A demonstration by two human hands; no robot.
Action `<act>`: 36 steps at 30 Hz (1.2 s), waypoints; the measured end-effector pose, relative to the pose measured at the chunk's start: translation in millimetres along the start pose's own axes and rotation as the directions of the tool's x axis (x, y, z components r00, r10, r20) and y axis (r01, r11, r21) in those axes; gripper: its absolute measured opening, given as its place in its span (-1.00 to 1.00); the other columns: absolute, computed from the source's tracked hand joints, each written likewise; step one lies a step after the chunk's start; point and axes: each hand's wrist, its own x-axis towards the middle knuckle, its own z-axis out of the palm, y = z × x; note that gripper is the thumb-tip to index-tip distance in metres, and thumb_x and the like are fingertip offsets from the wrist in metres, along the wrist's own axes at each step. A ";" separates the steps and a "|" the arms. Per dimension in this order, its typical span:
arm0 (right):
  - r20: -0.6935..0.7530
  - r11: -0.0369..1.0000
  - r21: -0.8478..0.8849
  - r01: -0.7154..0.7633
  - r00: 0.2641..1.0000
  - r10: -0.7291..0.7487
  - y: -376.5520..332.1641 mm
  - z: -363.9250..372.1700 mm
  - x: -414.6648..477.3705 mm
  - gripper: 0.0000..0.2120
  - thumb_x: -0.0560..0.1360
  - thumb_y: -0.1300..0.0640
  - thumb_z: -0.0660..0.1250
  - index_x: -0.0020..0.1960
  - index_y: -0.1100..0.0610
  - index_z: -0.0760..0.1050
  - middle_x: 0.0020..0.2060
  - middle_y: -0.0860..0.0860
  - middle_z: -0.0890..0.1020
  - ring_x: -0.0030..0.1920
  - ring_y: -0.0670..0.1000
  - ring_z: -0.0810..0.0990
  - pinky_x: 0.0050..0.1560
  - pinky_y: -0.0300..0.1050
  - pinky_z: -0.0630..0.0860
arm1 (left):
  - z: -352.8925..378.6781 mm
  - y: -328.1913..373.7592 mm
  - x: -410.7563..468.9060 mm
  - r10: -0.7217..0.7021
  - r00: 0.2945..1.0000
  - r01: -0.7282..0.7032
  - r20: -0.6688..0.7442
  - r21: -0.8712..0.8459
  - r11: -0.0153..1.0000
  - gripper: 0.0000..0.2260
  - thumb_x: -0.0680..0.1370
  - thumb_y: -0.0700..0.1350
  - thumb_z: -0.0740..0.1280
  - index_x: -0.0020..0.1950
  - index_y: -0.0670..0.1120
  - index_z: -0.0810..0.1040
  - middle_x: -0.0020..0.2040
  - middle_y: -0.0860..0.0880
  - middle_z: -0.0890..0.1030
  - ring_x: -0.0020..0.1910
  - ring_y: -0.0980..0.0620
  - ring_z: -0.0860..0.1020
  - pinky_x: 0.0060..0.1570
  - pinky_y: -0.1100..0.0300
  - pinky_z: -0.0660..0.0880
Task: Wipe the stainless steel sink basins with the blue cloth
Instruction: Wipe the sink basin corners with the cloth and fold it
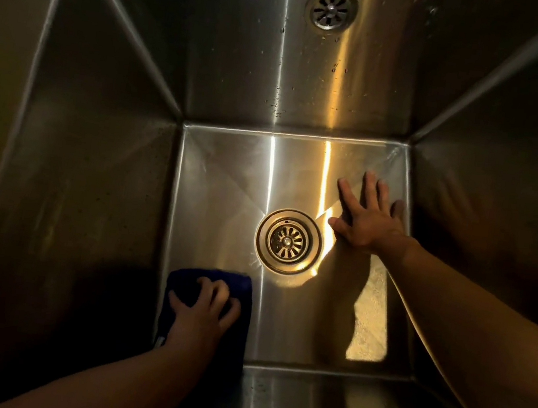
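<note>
Stainless steel everywhere, since I'm looking straight down into a deep square sink (pixel 220 197) with dim, yellowish light bouncing off the bottom.

My left hand (pixel 202 308) is down in the near-left corner of the sink floor, on top of the blue cloth (pixel 239 334). The fingers are curled over and bunch the fabric under my palm, so I've got a proper hold on it while it's pressed against the steel. The cloth looks very dark navy in this light. It sits right in that corner, running along the left edge of the floor and up to where the near wall starts. A bit of it sticks out past my knuckles toward the middle.

My right hand (pixel 369 218) is empty. It's flat on the floor with the fingers straight and spread, over by the right edge toward the far-right corner, and the pinky side is almost at the right wall. My thumb side is just beside the drain (pixel 288 241).

The drain is roughly in the middle of the floor, with a round strainer and a shiny ring around it. It's well apart from the cloth.

Up on the far wall there's another round grille (pixel 331 8). It could be a reflection, I honestly can't tell. There are water droplets (pixel 277 101) scattered on that wall below it.
</note>
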 end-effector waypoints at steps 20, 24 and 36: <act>-0.115 1.000 0.000 0.026 0.993 -0.025 -4.8 12.4 -23.8 -0.30 0.57 -0.30 0.04 0.47 -0.29 -0.40 0.49 0.02 -0.44 0.46 0.14 -0.46 0.43 0.24 -0.28 | 7.6 37.0 26.6 0.068 0.966 -0.140 -0.249 -0.286 0.948 -0.18 0.58 0.21 0.13 0.38 0.04 -0.53 0.50 -0.18 -0.39 0.47 -0.26 -0.39 0.33 -0.44 -0.12; -0.155 1.000 0.022 -0.006 0.988 0.009 4.7 11.6 -27.8 -0.28 0.57 -0.26 0.06 0.47 -0.30 -0.41 0.48 0.00 -0.46 0.39 0.08 -0.54 0.38 0.13 -0.38 | -20.2 69.7 43.1 0.130 0.946 -0.220 -0.296 -0.296 0.930 -0.18 0.58 0.19 0.16 0.48 0.03 -0.44 0.50 -0.19 -0.35 0.48 -0.25 -0.35 0.31 -0.48 -0.07; -0.086 1.000 -0.001 -0.023 0.996 0.023 -12.3 19.6 -83.3 -0.34 0.62 -0.14 0.00 0.46 -0.27 -0.44 0.38 -0.03 -0.57 0.44 0.14 -0.52 0.50 0.23 -0.19 | -92.7 150.7 56.3 0.137 0.895 -0.296 -0.425 -0.335 0.895 -0.35 0.57 0.14 0.19 0.57 0.00 0.00 0.57 -0.18 -0.04 0.53 -0.28 -0.11 0.24 -0.51 0.13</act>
